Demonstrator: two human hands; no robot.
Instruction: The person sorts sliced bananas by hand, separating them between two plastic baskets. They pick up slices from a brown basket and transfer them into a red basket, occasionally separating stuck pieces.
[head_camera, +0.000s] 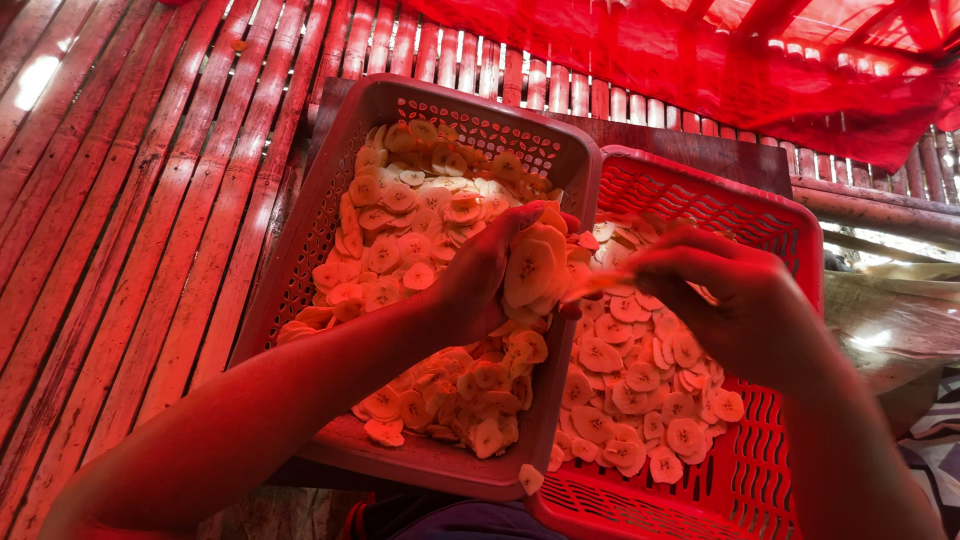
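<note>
A stack of round, pale-orange fruit slices (532, 268), too many and too overlapped to count, sits gripped in the left hand (478, 280), whose fingers are curled shut around it above the dividing rims of two baskets. The right hand (730, 300) is just beside it, thumb and fingertips pinched together on one thin slice (592, 288) at the edge of the stack.

Below the left hand stands the first red plastic basket (340, 175), with perforated walls, heaped with a great many of the same slices. Touching it on the right is the second red basket (770, 215), slotted along its sides and holding a shallower layer of slices beneath the right hand. One slice (530, 478) lies on the near rim of the first basket.

Both baskets rest on a slatted bamboo floor (130, 200). One red cloth (760, 70) hangs across the top right.
</note>
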